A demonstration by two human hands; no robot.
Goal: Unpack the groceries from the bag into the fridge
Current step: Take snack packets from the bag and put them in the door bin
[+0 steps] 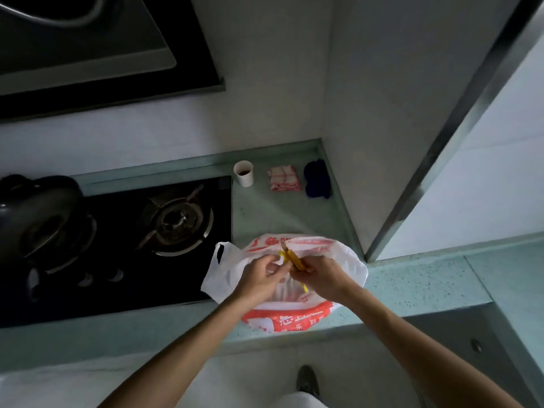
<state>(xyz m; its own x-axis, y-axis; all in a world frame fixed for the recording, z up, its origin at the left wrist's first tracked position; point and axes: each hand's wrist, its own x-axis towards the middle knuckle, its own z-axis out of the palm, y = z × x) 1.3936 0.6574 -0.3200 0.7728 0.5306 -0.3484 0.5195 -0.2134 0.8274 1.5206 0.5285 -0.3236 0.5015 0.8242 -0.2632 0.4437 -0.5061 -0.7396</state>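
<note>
Hiding yellow item (295, 260) partly: right hand (321, 278)

Dim, soft; wide-angle edge distortion

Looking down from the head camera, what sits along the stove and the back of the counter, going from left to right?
black pot → gas burner → white paper cup → folded red-and-white cloth → dark blue cloth
</note>
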